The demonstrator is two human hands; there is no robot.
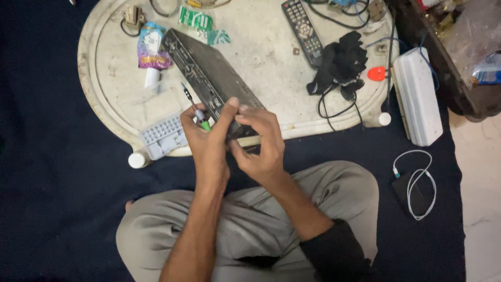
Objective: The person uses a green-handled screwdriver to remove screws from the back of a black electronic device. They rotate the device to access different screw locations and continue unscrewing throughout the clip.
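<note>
While we sit cross-legged on the dark cloth [47, 156], the oval white tray table [271, 57] fills the twelve o'clock side of our view. Across it, a black set-top box [209, 73] slants from eleven o'clock down to our hands at centre. Our right hand [263, 143] is closed on the box's near end, fingers curled over the top. Our left hand [206, 141] grips that same end, thumb on top, and also holds a small green-handled screwdriver [194, 107] pointing up. At one o'clock lie a remote control [303, 28] and black cables [342, 65]; at three o'clock, a white box [417, 96].
</note>
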